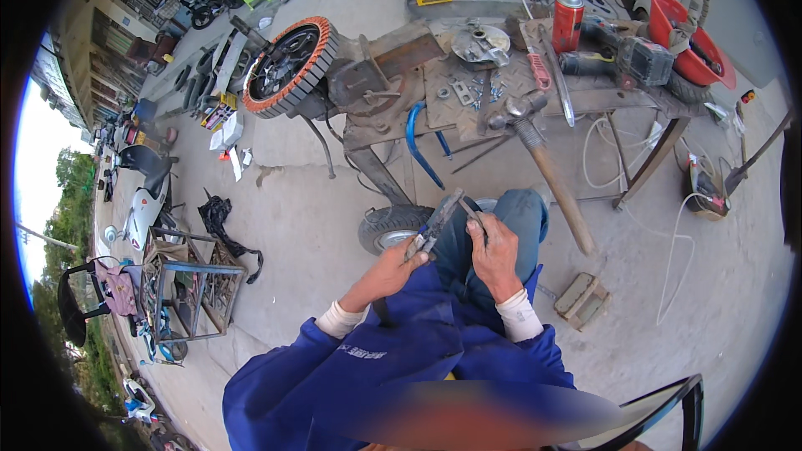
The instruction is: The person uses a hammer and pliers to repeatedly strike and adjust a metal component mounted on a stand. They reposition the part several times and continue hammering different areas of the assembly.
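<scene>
In front of my knees, my left hand is closed around a long grey metal tool, perhaps pliers, pointing up and to the right. Its exact kind does not show. Close beside it, my right hand pinches a thin dark metal strip between thumb and fingers. The tips of the tool and the strip nearly meet; whether they touch is unclear. Beyond my hands, a hammer rests its head on the metal workbench, its wooden handle jutting out toward me. A blue curved handle hangs at the bench's near edge.
Clamped at the bench's left is a wheel with an orange rim. Bolts, a red spray can, a power tool and a red bowl lie on top. Below stand a tyre and a block; a metal rack stands left.
</scene>
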`<state>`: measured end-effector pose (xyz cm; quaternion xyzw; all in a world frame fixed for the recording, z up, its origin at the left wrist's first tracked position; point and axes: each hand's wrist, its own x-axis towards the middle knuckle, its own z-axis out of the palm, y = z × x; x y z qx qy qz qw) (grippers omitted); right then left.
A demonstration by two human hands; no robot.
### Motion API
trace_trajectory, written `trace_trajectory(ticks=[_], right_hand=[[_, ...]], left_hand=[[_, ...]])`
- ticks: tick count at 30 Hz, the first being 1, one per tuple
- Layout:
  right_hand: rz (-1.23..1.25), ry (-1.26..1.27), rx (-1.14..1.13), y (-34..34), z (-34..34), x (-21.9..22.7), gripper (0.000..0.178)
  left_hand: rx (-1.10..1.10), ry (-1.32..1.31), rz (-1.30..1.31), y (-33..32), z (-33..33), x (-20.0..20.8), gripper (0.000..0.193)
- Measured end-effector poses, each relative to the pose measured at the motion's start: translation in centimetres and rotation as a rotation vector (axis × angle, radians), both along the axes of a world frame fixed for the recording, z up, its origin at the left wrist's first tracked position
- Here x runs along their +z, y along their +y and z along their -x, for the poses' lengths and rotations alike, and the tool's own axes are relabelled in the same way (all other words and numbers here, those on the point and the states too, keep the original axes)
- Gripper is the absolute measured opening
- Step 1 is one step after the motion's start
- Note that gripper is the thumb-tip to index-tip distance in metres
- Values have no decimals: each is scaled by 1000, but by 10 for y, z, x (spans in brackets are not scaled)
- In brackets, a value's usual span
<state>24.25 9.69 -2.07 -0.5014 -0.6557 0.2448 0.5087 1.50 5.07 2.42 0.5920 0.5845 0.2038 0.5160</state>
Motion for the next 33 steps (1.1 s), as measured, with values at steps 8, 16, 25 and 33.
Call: trace_trajectory(ticks=[8, 16, 25, 33], right_hand=[[708, 1127, 381, -5, -27, -55, 34], [764, 1318, 493, -6, -24, -75, 38], [740, 1277, 473, -4, -20, -79, 33], [753, 1193, 468, -6, -18, -76, 33]], left_hand=[[257, 242, -290, 62, 24, 22, 36], [363, 514, -815, 128, 29, 47, 46], [299, 716, -765, 165, 21, 36, 57], [259, 637, -729, 161, 22, 40, 52]])
